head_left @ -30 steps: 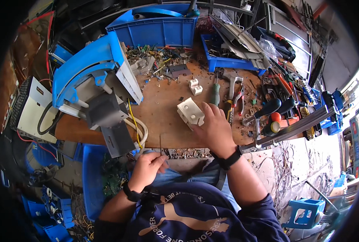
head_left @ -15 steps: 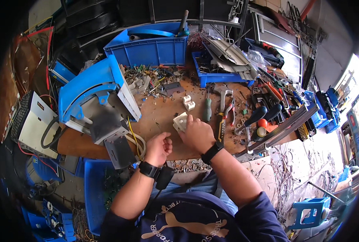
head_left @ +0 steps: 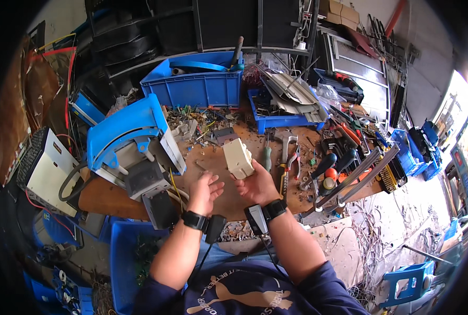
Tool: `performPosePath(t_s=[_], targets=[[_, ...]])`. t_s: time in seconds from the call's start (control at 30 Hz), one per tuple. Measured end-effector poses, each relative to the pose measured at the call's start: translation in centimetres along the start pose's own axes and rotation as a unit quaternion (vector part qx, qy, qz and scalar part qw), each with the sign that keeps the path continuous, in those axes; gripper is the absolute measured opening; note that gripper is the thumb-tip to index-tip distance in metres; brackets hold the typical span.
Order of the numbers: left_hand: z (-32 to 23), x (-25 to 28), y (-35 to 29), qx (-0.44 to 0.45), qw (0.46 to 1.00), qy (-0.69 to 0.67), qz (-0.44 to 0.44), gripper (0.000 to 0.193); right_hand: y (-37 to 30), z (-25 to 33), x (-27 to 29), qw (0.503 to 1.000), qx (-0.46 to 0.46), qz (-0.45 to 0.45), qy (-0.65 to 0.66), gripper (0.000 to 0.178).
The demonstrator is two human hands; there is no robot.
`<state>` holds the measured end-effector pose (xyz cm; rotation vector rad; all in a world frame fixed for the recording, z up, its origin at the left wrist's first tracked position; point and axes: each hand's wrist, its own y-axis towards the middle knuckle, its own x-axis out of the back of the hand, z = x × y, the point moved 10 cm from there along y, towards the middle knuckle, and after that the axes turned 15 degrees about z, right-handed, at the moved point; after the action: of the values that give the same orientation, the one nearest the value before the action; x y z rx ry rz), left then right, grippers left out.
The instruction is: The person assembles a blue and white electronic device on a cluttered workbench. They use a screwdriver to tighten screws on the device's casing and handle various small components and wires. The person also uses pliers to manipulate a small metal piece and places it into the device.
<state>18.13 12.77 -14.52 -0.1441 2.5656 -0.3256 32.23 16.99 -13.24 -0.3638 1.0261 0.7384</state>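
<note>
My right hand (head_left: 258, 185) grips a cream plastic housing (head_left: 237, 159) by its lower edge and holds it up over the wooden bench (head_left: 207, 154). The housing is box-shaped, with a smooth broad face and an uneven right side. To its left, my left hand (head_left: 205, 190) has nothing in it; its fingers are loosely bent and apart. A green-handled screwdriver (head_left: 267, 158) lies just beyond my right hand. Beside it rest a hammer (head_left: 285, 144) and red-handled pliers (head_left: 298, 161).
A blue machine guard (head_left: 123, 126) stands at the left, with a grey metal box (head_left: 147, 178) below it. Scrap bits (head_left: 202, 123) cover the bench's far side, before a blue crate (head_left: 192, 86). Metal strips (head_left: 297, 97) fill a blue tray (head_left: 286, 122). Two metal rails (head_left: 349, 178) jut out at the right.
My right hand has raised and turned the housing, and its palm now faces up. The small white block that lay beyond it no longer shows. My left hand's fingers have spread slightly.
</note>
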Motion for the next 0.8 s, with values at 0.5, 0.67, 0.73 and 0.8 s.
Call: performPosePath(t_s=[0.5,0.67,0.73,0.8], targets=[[-5.8,-4.3,-5.6,-0.114,0.967,0.224,0.036,0.059,1.0,-1.6,-2.2,0.998,0.025,-0.037,-0.042,0.044],[-3.6,-4.8,-5.0,-0.029,0.972,0.207,0.106,0.048,-0.6,0.0,-4.3,0.952,0.069,-0.053,-0.293,0.035],[-2.6,-4.0,-4.7,-0.037,0.98,0.168,0.102,0.047,-1.2,0.0,-5.9,0.93,0.08,-0.054,-0.355,0.035],[-2.5,-3.9,-4.8,-0.045,0.983,0.145,0.1,0.04,-1.3,-0.1,-6.3,0.921,0.065,-0.045,-0.382,0.037]])
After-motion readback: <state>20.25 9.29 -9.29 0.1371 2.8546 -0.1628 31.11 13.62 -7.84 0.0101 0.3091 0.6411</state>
